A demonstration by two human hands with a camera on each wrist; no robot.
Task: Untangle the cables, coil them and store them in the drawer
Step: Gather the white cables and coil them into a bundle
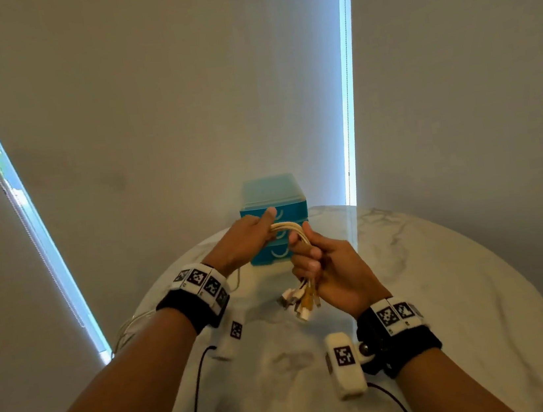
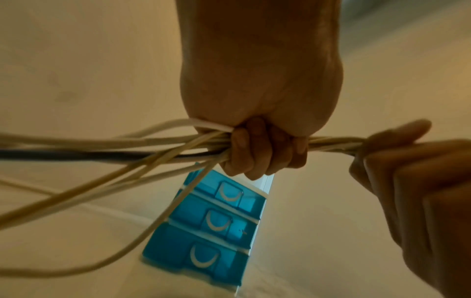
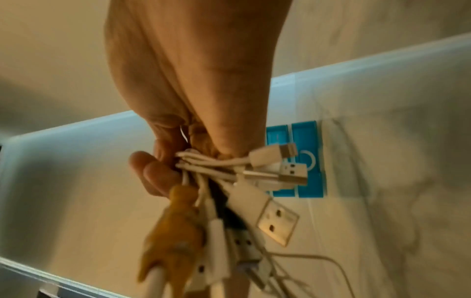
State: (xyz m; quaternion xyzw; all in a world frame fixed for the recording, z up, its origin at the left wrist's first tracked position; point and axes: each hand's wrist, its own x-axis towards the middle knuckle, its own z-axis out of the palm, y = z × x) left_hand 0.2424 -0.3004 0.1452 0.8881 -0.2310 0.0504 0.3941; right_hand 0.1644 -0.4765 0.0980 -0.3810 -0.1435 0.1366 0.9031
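While both hands grip the cable bundle point(image 1: 290, 230) just in front of the blue drawer unit point(image 1: 273, 202) | left hand point(image 1: 245, 240) fisted round strands | right hand point(image 1: 331, 267) clamps plug ends point(image 1: 301, 300) | advice: keep plugs aligned, draw slack evenly before coiling

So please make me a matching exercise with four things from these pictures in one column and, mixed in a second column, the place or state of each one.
Column one:
1. left hand
2. right hand
3. drawer unit
4. connector ends

Column two:
A. stands on the marble table, all drawers closed
B. hang below a fist, loose
C. grips the cable bundle nearer the drawers
D. grips the bundle just above the plugs

Pairs: 1-C, 2-D, 3-A, 4-B
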